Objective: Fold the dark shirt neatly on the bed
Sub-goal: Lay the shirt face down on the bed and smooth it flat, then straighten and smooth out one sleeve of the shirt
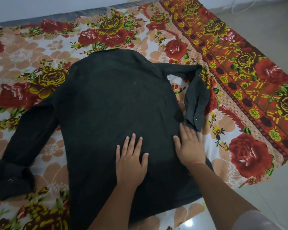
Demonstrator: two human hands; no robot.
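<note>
The dark shirt [110,110] lies spread flat, back side up, on the floral bed sheet [23,52], collar end away from me. Its left sleeve [22,146] stretches toward the lower left, cuff near the sheet's left edge. The right sleeve [194,95] bends back on itself, its buttoned cuff lying near the shirt's right side. My left hand [130,156] presses flat on the lower middle of the shirt, fingers spread. At the shirt's right edge, my right hand [189,145] lies flat, fingertips touching the cuff.
The sheet's red patterned border [239,67] runs diagonally at the right, with tiled floor [273,30] beyond it. A pale wall [40,7] stands behind the bed's far edge. The near right corner of the sheet ends close to my right forearm.
</note>
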